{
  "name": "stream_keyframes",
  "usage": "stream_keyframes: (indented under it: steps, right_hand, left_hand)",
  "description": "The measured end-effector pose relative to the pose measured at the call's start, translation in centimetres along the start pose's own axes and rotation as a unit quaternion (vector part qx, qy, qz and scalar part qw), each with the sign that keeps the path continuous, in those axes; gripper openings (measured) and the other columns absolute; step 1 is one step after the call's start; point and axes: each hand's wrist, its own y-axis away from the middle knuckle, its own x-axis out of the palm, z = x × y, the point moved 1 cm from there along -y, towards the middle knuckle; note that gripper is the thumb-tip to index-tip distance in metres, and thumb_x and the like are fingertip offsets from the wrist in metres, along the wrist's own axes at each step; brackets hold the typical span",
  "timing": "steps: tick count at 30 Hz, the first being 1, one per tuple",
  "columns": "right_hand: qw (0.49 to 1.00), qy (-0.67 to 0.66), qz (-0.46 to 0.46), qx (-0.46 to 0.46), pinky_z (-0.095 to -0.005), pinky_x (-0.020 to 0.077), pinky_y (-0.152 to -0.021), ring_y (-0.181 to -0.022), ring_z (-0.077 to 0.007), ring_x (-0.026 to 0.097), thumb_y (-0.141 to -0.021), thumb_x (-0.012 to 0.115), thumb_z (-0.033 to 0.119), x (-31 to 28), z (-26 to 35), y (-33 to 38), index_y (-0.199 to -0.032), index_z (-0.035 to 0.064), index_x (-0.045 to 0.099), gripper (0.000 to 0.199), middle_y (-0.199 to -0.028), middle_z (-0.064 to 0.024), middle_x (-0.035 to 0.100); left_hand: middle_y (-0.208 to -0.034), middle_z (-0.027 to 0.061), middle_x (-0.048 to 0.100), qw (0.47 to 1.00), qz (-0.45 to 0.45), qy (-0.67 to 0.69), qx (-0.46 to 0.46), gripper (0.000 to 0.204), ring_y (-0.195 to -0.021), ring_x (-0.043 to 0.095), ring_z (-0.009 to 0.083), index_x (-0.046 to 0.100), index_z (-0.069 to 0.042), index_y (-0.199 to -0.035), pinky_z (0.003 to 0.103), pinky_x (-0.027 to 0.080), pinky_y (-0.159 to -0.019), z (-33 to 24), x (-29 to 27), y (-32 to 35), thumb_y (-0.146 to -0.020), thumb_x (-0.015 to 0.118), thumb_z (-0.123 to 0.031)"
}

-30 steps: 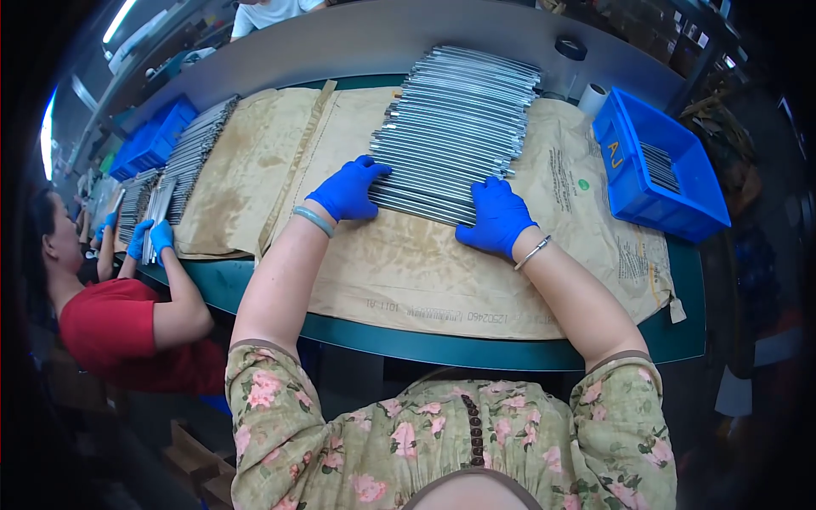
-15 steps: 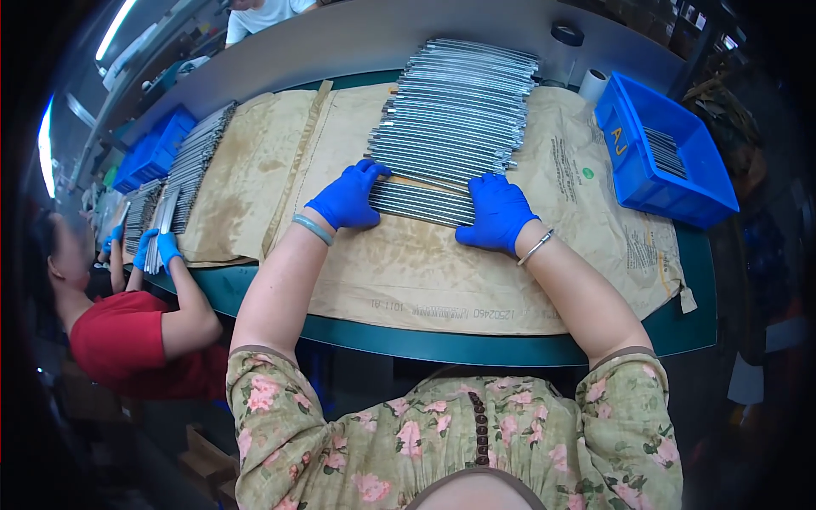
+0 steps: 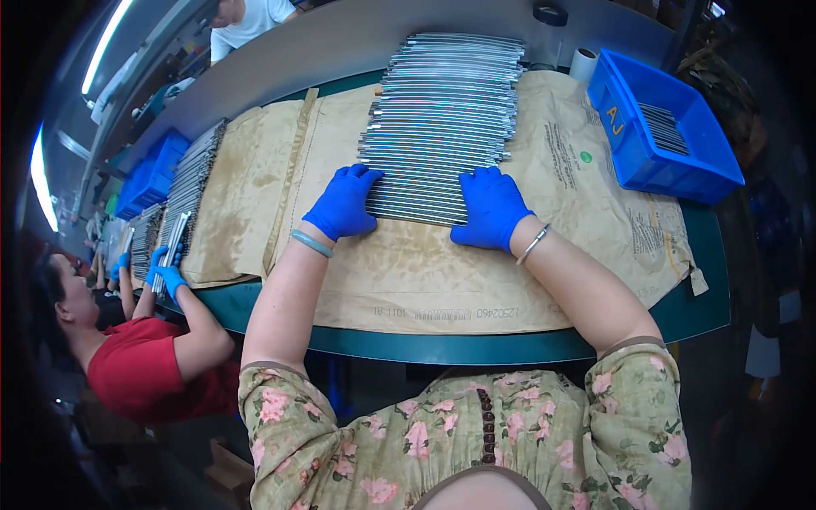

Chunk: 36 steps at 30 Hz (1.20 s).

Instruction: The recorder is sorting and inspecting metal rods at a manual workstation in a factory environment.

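Midway between the front and back edges of a curved workbench with a dark green top, a broad row of slim, shiny, silver metal rods lies on creased brown paper sheeting. The rods lie side by side, roughly parallel to the front edge, and the row runs from between the person's hands back toward the rear edge; their ends are uneven along both sides.

The left hand, in a deep blue glove, is half open, its fingers and thumb set against the left ends of the nearest rods. The right hand, gloved alike, is half open too, placed against the right ends of the same rods, so that these lie between the two hands. Whether any fingertips reach beneath the rods cannot be told.

Toward the right rear corner of the workbench stands a blue rectangular plastic bin with more metal rods inside. Just beside it, near the back edge, is a white roll. Along the left part, a co-worker in a red top holds several silver bars in light blue gloves.
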Motion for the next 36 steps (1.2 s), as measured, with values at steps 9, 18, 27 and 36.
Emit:
stream_keyframes:
  steps: [9,18,27,36]
  right_hand:
    - [0.993,0.002,0.116,-0.008,-0.0362,0.0449,-0.074,-0.085,-0.0284,0.052,-0.054,0.064,0.04,0.0,0.6,-0.2,-0.09,-0.0005,0.053,0.055,-0.088,-0.0167,0.054]
    - [0.998,0.029,0.035,-0.046,-0.038,0.0414,-0.078,-0.09,-0.0295,0.049,-0.053,0.063,0.038,1.0,1.1,0.0,-0.092,-0.001,0.052,0.056,-0.092,-0.0172,0.052]
    - [0.995,0.03,0.091,-0.028,-0.0371,0.0416,-0.077,-0.087,-0.0289,0.051,-0.052,0.064,0.038,1.1,0.0,-1.2,-0.087,-0.0004,0.053,0.054,-0.089,-0.0172,0.053]
    - [0.992,-0.028,0.118,-0.04,-0.0366,0.0411,-0.079,-0.089,-0.0291,0.051,-0.052,0.065,0.04,-0.4,-2.0,-2.2,-0.09,-0.0006,0.054,0.057,-0.09,-0.0171,0.053]
  left_hand:
    - [-0.121,0.0169,0.039,0.995,0.091,0.009,-0.025,0.069,-0.11,0.039,0.033,0.044,-0.01,-0.116,0.036,0.035,-0.095,-0.4,-0.5,0.3,-0.052,0.068,-0.013]
    - [-0.121,0.0161,0.04,0.999,0.027,0.022,0.021,0.072,-0.109,0.041,0.0333,0.045,-0.01,-0.116,0.036,0.036,-0.094,0.0,0.0,0.1,-0.049,0.069,-0.014]
    - [-0.116,0.0162,0.044,0.999,0.027,-0.012,0.02,0.07,-0.104,0.045,0.0322,0.046,-0.008,-0.114,0.038,0.039,-0.09,-0.4,0.8,-0.4,-0.049,0.068,-0.017]
    - [-0.118,0.0165,0.042,0.996,0.088,0.016,0.03,0.073,-0.107,0.041,0.0327,0.044,-0.008,-0.116,0.036,0.039,-0.091,-0.7,-0.8,-3.3,-0.048,0.07,-0.013]
